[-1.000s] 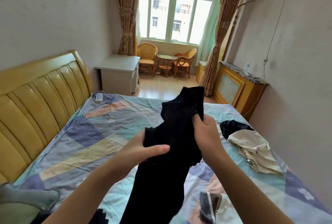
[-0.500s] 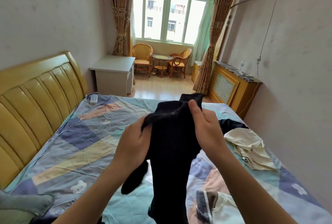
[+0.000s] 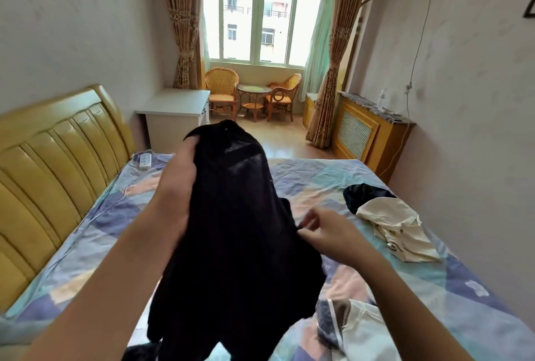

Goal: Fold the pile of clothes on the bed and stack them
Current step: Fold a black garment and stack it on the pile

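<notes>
A black garment (image 3: 234, 239) hangs in front of me above the bed (image 3: 312, 175). My left hand (image 3: 178, 184) grips its upper edge and holds it high. Lower down, my right hand (image 3: 324, 230) pinches the garment's right edge between fingertips. A cream garment (image 3: 396, 227) lies crumpled on the bed's right side, partly over a dark one (image 3: 362, 192). A grey and white garment (image 3: 344, 328) lies on the bed near me, below my right forearm. More dark cloth (image 3: 142, 353) shows at the bottom edge.
The yellow padded headboard (image 3: 52, 155) runs along the left. A white remote (image 3: 145, 160) lies near the bed's far left corner. Beyond the bed stand a white desk (image 3: 173, 111), wicker chairs (image 3: 223, 91) and a wooden radiator cover (image 3: 367, 131).
My left hand has risen with the garment's top edge. My right hand has left the top and dropped to pinch the garment's right side. The camera has tilted slightly.
</notes>
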